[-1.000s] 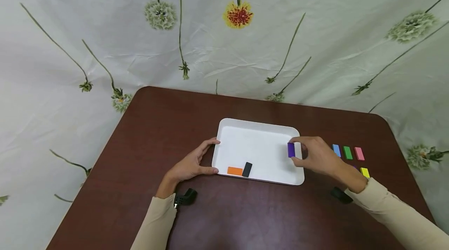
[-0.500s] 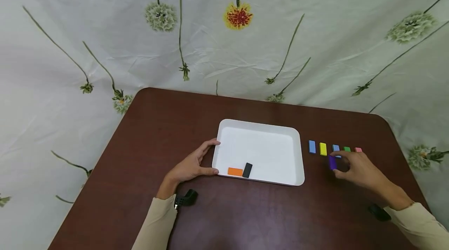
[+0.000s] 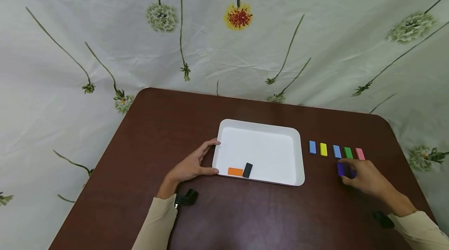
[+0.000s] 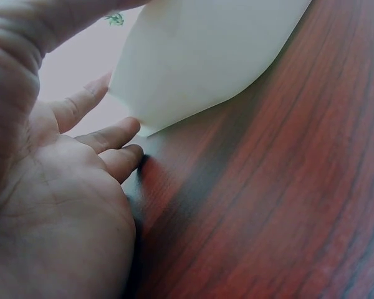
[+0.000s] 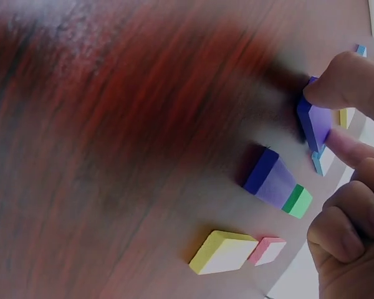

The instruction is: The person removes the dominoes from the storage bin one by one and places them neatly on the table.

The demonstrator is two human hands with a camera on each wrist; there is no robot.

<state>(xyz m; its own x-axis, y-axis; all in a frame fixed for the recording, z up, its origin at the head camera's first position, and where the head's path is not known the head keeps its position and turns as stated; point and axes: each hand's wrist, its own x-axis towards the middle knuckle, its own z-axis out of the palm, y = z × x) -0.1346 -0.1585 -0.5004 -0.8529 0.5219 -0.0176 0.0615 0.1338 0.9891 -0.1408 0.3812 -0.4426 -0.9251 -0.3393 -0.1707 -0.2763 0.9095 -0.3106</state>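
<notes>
My left hand [image 3: 189,167] spans the left short side of a shallow white tray [image 3: 259,126]. Its thumb and fairly straight fingers touch the tray's outer edge; the left wrist view shows fingertips against the wall. An orange block [image 3: 235,171] and a black block [image 3: 247,170] lie in the tray's near left corner. Right of the tray, my right hand [image 3: 366,178] pinches a purple block [image 3: 340,169] between thumb and index finger, low at the table. A second purple block [image 5: 273,179] lies beside it, partly hidden by the hand in the head view.
A row of small blocks lies beyond the right hand: blue [image 3: 312,147], yellow [image 3: 323,149], another blue [image 3: 336,151], green [image 3: 348,153] and pink [image 3: 359,154]. Another yellow block [image 5: 223,252] shows in the right wrist view. A flowered cloth [image 3: 196,35] hangs behind the brown table [image 3: 168,117].
My right hand has carried the purple block from above the tray's right end rightward to the table beside the other blocks. My left hand and the tray stay in place.
</notes>
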